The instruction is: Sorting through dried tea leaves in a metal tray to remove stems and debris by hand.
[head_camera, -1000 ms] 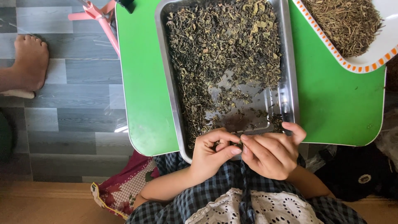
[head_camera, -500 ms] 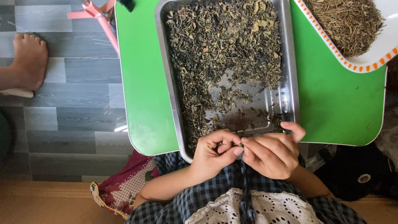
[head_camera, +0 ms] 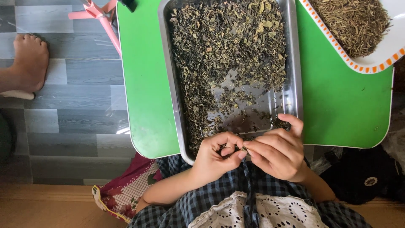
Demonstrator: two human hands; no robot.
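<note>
Bright, even daylight, sharp focus, soft shadows, mild glare on the steel tray [head_camera: 292, 63].

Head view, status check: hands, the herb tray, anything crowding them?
Left hand and right hand together at near rim of metal tray, pinching a small dried sprig. Dried leaves fill tray's far part. Nothing blocking; stem plate sits apart.

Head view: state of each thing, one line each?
Left hand: pinching a small leaf bit at the tray's near edge.
Right hand: fingertips meeting the left's on it.
Metal tray: mostly covered in dried leaves, bare patch near.
Plate: heaped with dried stems.
Green table: bears tray and plate.
</note>
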